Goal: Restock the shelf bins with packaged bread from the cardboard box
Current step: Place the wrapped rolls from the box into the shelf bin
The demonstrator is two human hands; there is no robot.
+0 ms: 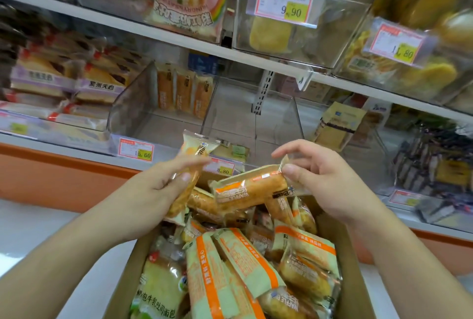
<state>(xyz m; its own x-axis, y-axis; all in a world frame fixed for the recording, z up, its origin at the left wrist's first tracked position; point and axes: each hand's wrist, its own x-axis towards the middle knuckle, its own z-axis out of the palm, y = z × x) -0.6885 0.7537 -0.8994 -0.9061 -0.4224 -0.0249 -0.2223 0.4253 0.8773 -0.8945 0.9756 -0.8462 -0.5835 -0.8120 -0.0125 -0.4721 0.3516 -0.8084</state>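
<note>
Left hand [163,183] wrapped round upright orange-and-clear bread pkt [190,165]; right hand [320,178] pinching corner seal of horizontal orange waffle-bread pkt [252,187] w/ thumb + finger. Risk: thin pinch slipping, pkt dropping back into brown cardboard box [128,275] short of clear plastic shelf bin [204,103].

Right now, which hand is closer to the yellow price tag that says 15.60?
Left. The left hand, holding a bread pack, is just below-right of the 15.60 tag. The right hand, pinching another pack, is much farther right.

The cardboard box [350,254] runs off the bottom edge. Packets on the left shelf [38,80] are blurred; small price-tag print [284,1] is unreadable.
</note>
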